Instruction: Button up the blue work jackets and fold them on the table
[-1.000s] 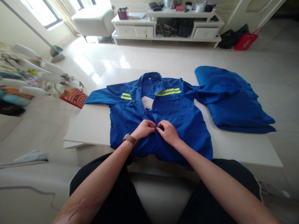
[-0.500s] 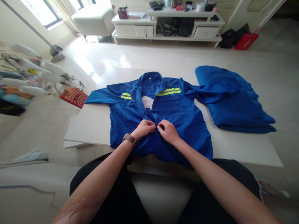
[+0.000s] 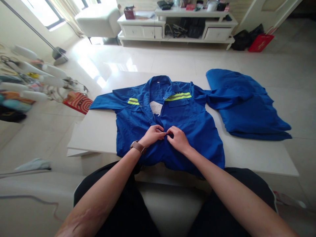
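Note:
A blue work jacket [image 3: 187, 115] with yellow-and-grey reflective strips lies spread on a white table [image 3: 89, 131], collar away from me. Its upper front gapes open, and a white patch shows inside below the collar. My left hand [image 3: 154, 134], a brown-strapped watch on its wrist, pinches the jacket's front edge near the middle. Right beside it, my right hand [image 3: 178, 139] pinches the same front opening, fingertips nearly touching the left ones. Whatever small fastener may be between the fingers is hidden. The jacket's right-hand sleeve reaches onto a folded pile of blue cloth [image 3: 247, 108].
A red patterned bag [image 3: 78, 102] and a rack of white thread cones [image 3: 53, 80] stand at the left. Across the tiled floor is a white cabinet [image 3: 142, 31] with small items on top. A red paper bag [image 3: 261, 42] sits beside dark bags at the far right.
My left fingertips have shifted slightly to the right, closing the small gap to my right fingertips. The jacket and the folded cloth have stayed in place.

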A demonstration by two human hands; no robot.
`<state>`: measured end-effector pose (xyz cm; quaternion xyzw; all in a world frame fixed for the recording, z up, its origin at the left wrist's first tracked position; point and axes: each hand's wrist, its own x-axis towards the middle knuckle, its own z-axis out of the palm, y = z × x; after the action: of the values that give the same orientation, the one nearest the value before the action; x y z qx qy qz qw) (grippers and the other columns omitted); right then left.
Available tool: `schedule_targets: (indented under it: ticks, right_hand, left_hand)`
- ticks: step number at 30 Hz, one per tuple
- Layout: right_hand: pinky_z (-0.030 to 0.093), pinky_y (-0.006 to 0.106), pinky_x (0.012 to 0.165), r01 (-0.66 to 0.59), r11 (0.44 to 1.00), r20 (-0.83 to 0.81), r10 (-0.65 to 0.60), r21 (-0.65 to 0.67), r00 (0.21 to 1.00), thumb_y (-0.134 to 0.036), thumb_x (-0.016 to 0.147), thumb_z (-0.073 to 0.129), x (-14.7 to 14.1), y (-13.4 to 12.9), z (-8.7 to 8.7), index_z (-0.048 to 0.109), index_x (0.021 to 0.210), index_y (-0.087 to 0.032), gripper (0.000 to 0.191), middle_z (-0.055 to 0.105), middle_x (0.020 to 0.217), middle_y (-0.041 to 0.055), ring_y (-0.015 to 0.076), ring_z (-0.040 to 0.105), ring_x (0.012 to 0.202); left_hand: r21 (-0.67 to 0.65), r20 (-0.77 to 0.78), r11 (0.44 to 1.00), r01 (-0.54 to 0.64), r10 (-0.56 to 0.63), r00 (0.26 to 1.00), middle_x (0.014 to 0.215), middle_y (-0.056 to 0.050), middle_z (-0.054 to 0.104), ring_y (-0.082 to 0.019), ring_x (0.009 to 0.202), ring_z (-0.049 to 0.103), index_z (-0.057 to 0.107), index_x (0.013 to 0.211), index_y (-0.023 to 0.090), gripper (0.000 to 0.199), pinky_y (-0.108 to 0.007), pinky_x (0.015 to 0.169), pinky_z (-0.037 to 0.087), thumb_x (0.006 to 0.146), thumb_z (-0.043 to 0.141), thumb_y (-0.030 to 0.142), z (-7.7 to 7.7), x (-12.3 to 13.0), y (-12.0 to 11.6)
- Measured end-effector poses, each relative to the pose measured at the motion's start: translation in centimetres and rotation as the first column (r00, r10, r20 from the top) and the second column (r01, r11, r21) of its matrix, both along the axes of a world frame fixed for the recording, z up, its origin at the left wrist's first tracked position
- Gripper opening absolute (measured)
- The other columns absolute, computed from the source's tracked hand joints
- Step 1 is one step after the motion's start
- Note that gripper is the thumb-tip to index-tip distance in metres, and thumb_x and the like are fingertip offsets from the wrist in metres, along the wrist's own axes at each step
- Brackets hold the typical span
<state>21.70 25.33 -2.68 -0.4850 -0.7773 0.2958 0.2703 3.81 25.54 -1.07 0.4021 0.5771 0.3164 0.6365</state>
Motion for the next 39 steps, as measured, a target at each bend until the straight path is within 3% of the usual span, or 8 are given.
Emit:
schedule_targets:
  ticks: [13, 16, 22, 30, 39]
  right_hand:
    - [0.045, 0.031, 0.083, -0.032, 0.997, 0.086, 0.027, 0.063, 0.996, -0.008, 0.087, 0.06, 0.0, -0.3, 0.3, 0.06, 0.085, -0.022, 0.014, 0.064, 0.091, 0.0034, 0.0206, 0.06, 0.091]
    - [0.045, 0.031, 0.083, -0.066, 0.994, 0.163, 0.051, 0.091, 0.985, -0.008, 0.09, 0.058, 0.0, -0.6, 0.7, 0.061, 0.088, -0.022, 0.014, 0.065, 0.092, 0.0044, 0.0216, 0.059, 0.093]
    - [0.044, 0.034, 0.085, -0.139, 0.981, 0.29, 0.094, 0.138, 0.952, -0.01, 0.094, 0.056, -0.1, -1.0, 1.1, 0.062, 0.093, -0.02, 0.012, 0.066, 0.098, 0.0075, 0.0236, 0.058, 0.097]
    - [0.045, 0.033, 0.085, -0.1, 0.99, 0.215, 0.076, 0.103, 0.974, -0.01, 0.094, 0.055, -0.1, -0.7, 0.8, 0.061, 0.09, -0.022, 0.014, 0.065, 0.094, 0.0065, 0.0231, 0.059, 0.096]
    - [0.045, 0.033, 0.082, -0.02, 0.995, 0.206, 0.0, 0.097, 0.978, -0.018, 0.091, 0.064, -0.1, -0.6, 1.0, 0.06, 0.089, -0.023, 0.007, 0.065, 0.095, 0.0055, 0.0237, 0.059, 0.094]
  left_hand:
    - [-0.061, -0.036, 0.997, -0.04, 0.037, 0.999, 0.06, 0.0, 0.069, -0.012, 0.058, 0.067, 0.063, 0.08, 0.015, 0.017, -0.022, 0.06, 0.053, 0.077, 0.078, 0.009, 0.3, 0.2, -0.1]
    - [-0.086, -0.123, 0.996, 0.019, -0.03, 0.992, 0.06, -0.002, 0.069, -0.012, 0.059, 0.067, 0.067, 0.071, 0.013, 0.012, -0.021, 0.061, 0.052, 0.081, 0.073, 0.011, 0.8, 0.0, -0.1]
    - [-0.163, -0.233, 0.972, 0.17, -0.206, 0.951, 0.065, -0.007, 0.073, -0.015, 0.062, 0.069, 0.071, 0.064, 0.012, 0.029, -0.023, 0.059, 0.051, 0.088, 0.068, 0.028, 1.0, -0.3, -0.2]
    - [-0.058, -0.16, 0.986, 0.157, -0.164, 0.973, 0.061, -0.004, 0.07, -0.014, 0.063, 0.068, 0.069, 0.064, 0.015, 0.024, -0.022, 0.06, 0.05, 0.086, 0.067, 0.022, -0.3, -0.1, -0.2]
    - [0.002, -0.218, 0.989, 0.147, -0.143, 0.965, 0.061, -0.004, 0.07, -0.013, 0.058, 0.063, 0.068, 0.061, 0.015, 0.024, -0.022, 0.059, 0.046, 0.084, 0.064, 0.021, -0.7, -0.3, -0.1]
